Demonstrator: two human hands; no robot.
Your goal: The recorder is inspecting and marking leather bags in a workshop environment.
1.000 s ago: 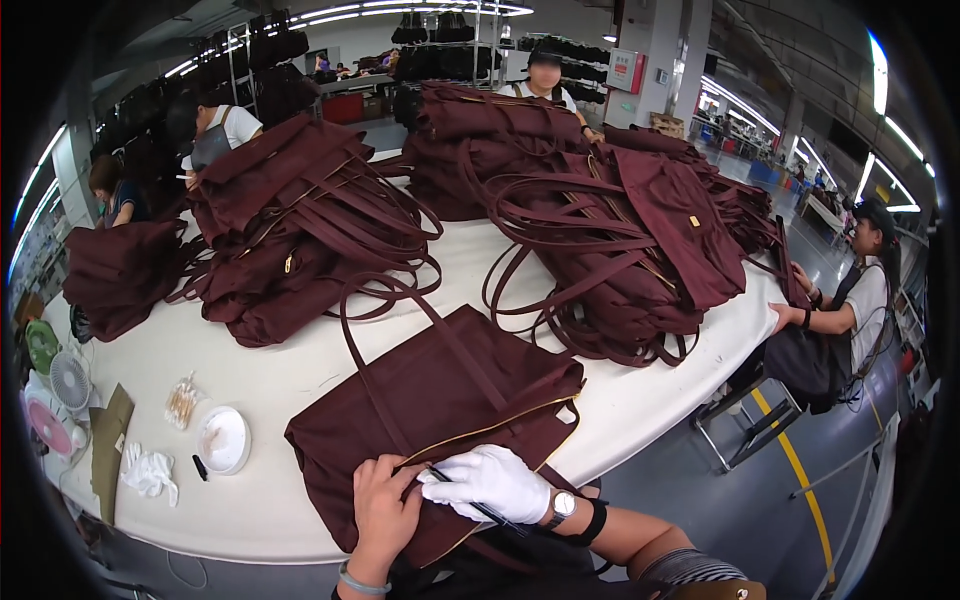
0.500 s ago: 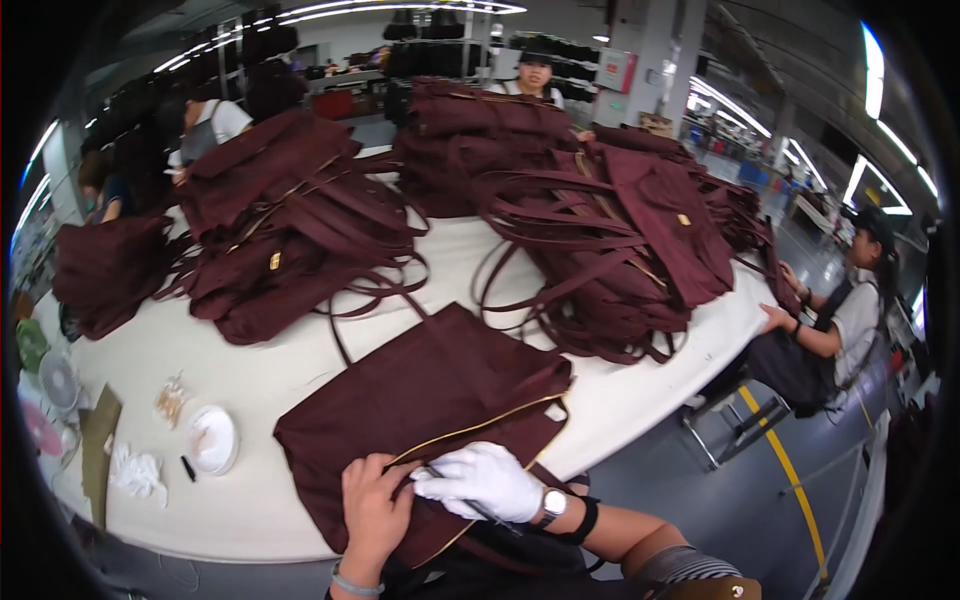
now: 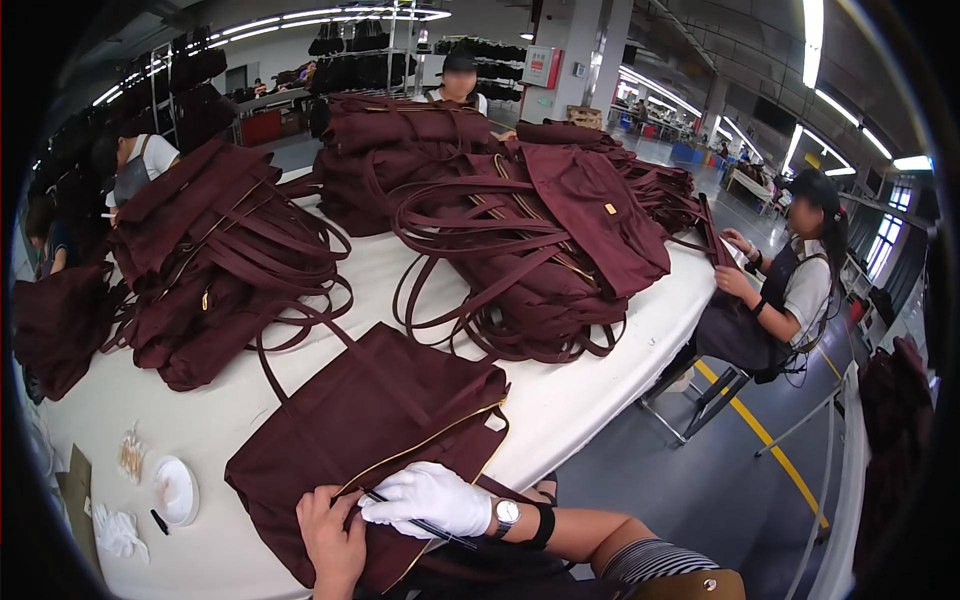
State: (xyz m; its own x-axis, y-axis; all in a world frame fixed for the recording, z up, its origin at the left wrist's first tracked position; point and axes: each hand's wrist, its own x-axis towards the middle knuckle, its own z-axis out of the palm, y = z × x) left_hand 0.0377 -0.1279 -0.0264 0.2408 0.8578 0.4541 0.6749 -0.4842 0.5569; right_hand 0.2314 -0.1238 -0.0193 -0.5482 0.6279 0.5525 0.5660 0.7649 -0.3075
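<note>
On the near tabletop a maroon tote bag [image 3: 365,390] lies with two straps and a yellow-edged zipper [image 3: 425,443]. My left hand [image 3: 332,535] is bare, its curled fingers gripping the bag beside the zipper. My right hand [image 3: 425,500], in a white glove with a wristwatch behind it, is closed around a slim black pen-like tool [image 3: 448,532] and rests on the bag against my left fingertips. The tool's tip is hidden among the fingers.
Piles of maroon bags [image 3: 560,240] fill the back of the white table [image 3: 610,370]. A white bowl [image 3: 178,490], cotton swabs [image 3: 130,455], a spare glove [image 3: 120,530] and a black marker [image 3: 160,522] lie left. A seated co-worker [image 3: 780,290] works at the right; others stand behind.
The view has swung right, so the table and bags sit further left in the picture. Both hands remain on the bag by the zipper, with little visible movement.
</note>
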